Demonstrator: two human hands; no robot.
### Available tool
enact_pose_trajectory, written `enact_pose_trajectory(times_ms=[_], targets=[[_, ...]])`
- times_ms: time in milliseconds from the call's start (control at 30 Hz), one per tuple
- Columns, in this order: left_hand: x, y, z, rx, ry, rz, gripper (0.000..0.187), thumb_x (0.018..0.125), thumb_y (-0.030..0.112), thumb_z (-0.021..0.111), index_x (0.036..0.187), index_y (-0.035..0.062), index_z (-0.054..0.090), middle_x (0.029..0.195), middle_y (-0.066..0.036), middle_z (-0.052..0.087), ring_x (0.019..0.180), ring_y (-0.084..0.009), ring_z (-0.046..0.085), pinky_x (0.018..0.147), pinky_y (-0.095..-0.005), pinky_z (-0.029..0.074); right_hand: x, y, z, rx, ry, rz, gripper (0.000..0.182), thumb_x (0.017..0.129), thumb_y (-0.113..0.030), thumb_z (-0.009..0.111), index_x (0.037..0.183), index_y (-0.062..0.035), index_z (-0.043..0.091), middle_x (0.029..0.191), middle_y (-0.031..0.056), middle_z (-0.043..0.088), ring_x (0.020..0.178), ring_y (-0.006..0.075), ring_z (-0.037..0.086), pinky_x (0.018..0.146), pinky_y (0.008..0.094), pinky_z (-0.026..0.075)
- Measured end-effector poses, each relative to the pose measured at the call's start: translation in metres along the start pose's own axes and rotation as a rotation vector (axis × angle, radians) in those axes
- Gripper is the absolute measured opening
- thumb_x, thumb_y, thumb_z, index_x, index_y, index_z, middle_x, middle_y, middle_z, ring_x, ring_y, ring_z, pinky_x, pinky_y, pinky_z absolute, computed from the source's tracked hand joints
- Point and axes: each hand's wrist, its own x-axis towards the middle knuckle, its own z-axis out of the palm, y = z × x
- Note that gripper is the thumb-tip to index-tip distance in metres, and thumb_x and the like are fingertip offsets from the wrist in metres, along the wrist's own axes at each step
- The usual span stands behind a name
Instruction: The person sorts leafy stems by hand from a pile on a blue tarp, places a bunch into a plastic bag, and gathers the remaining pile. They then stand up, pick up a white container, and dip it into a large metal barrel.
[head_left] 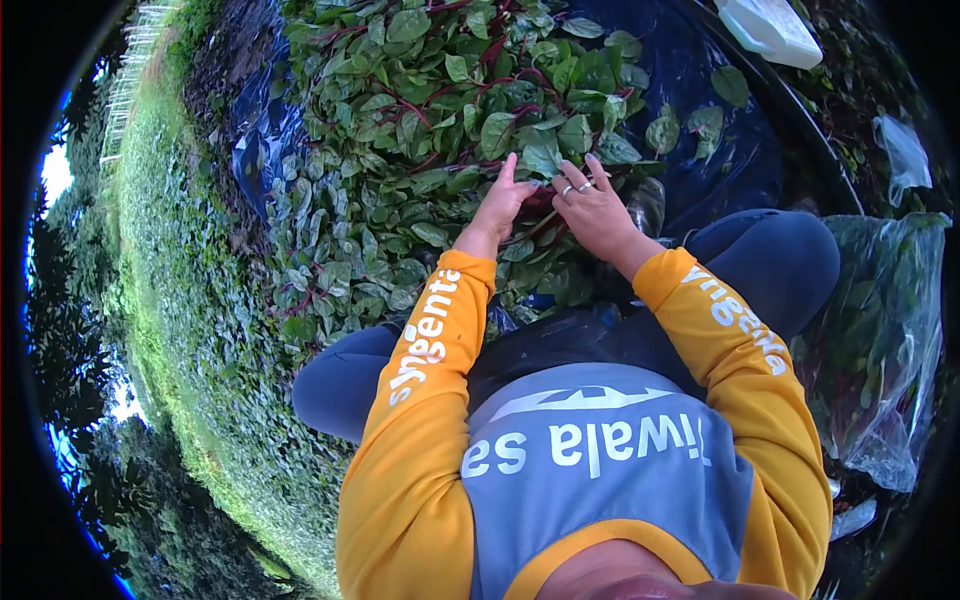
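A large heap of Malabar spinach [430, 120], green leaves on dark red stems, lies in front of my crossed legs. At its near edge, my left hand [495, 208] has its index finger and thumb held apart, its other fingers curled mostly out of sight around red stems. My right hand [597, 208], with rings on its fingers, faces it from the right, its fingers bent over leaves and stems. A few dark red stems [541, 205] pass between the two hands. The fingertips are partly hidden among leaves.
Dark blue plastic sheeting [735, 150] lies under the heap, with loose leaves on it. A white plastic jug [770, 32] stands at the upper right. Clear plastic bags [880, 350] lie beyond my right knee. Low green plants [220, 330] grow at the left.
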Motion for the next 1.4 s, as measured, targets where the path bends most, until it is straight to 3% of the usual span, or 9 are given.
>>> enact_pose_trajectory(times_ms=[200,267,433,633,800,1000,1233,1300,1400], targets=[[0.020,-0.025,-0.008,-0.015,0.012,0.020,0.090,0.090,0.002,0.061,0.159,0.0066,0.004,0.102,-0.012,0.067,0.086,-0.0181,0.065,0.081,-0.0325,0.052,0.001,-0.005,-0.012,0.044,-0.168,0.034,0.014,0.087,-0.016,0.055,0.096,-0.0110,0.065,0.106,0.0057,0.065,0.114,0.0243,0.058,0.116,0.0535,0.026],[0.051,-0.065,-0.029,0.716,0.376,0.680,0.095,0.086,0.003,0.066,0.158,0.0045,0.005,0.095,-0.012,0.068,0.080,-0.0188,0.066,0.078,-0.0325,0.052,-0.006,-0.014,-0.019,0.083,-0.111,0.023,0.013,0.088,-0.016,0.055,0.095,-0.0119,0.065,0.103,0.0058,0.065,0.108,0.0242,0.060,0.115,0.0525,0.029],[0.044,-0.015,-0.010,0.750,0.514,0.250,0.062,0.077,0.009,0.079,0.131,0.0063,0.048,0.100,-0.010,0.065,0.087,-0.0215,0.066,0.079,-0.0354,0.053,-0.020,-0.030,-0.041,0.118,-0.136,0.075,0.013,0.088,-0.017,0.055,0.096,-0.0141,0.065,0.094,0.0066,0.066,0.100,0.0233,0.062,0.106,0.0493,0.036],[0.052,-0.006,0.000,1.236,0.597,0.462,0.030,0.078,0.023,0.080,0.104,0.0145,0.070,0.102,-0.010,0.064,0.104,-0.0296,0.062,0.086,-0.0399,0.052,-0.024,-0.021,-0.027,0.081,-0.195,0.088,0.015,0.088,-0.016,0.055,0.100,-0.0123,0.064,0.098,0.0065,0.067,0.103,0.0233,0.061,0.107,0.0491,0.036],[0.063,0.012,-0.008,1.170,0.428,0.256,0.022,0.081,0.020,0.074,0.100,0.0108,0.069,0.102,-0.011,0.068,0.099,-0.0334,0.064,0.088,-0.0427,0.051,-0.024,-0.011,-0.019,0.029,-0.272,0.106,0.021,0.087,-0.015,0.056,0.107,-0.0112,0.062,0.099,0.0052,0.068,0.102,0.0228,0.062,0.106,0.0497,0.037],[0.000,0.022,0.006,0.952,0.241,0.678,0.022,0.084,0.009,0.063,0.106,0.0068,0.069,0.096,-0.015,0.069,0.093,-0.0349,0.066,0.081,-0.0438,0.053,-0.014,-0.008,-0.010,0.034,-0.196,0.103,0.021,0.087,-0.014,0.056,0.107,-0.0109,0.060,0.095,0.0039,0.068,0.102,0.0229,0.062,0.103,0.0496,0.038],[-0.062,0.003,0.030,0.317,-0.144,0.165,0.050,0.080,0.020,0.069,0.126,0.0015,0.059,0.111,-0.021,0.067,0.105,-0.0323,0.065,0.099,-0.0421,0.047,-0.004,-0.002,-0.012,0.221,-0.030,0.137,0.034,0.081,-0.010,0.061,0.115,-0.0098,0.055,0.095,0.0078,0.069,0.103,0.0272,0.062,0.100,0.0458,0.039],[-0.069,0.006,0.032,1.137,-0.036,0.469,0.057,0.076,0.025,0.074,0.125,0.0025,0.056,0.111,-0.019,0.066,0.104,-0.0336,0.064,0.097,-0.0445,0.047,-0.003,-0.006,-0.012,0.371,-0.102,0.171,0.051,0.076,-0.007,0.063,0.126,-0.0073,0.052,0.104,0.0129,0.067,0.110,0.0325,0.059,0.103,0.0472,0.036],[-0.065,-0.001,0.031,1.316,0.127,0.471,0.048,0.076,0.028,0.076,0.115,0.0045,0.060,0.103,-0.016,0.068,0.101,-0.0361,0.065,0.092,-0.0456,0.049,0.002,-0.013,-0.016,0.360,-0.197,0.229,0.055,0.074,-0.008,0.065,0.127,-0.0075,0.055,0.113,0.0144,0.066,0.115,0.0337,0.057,0.103,0.0466,0.036]])
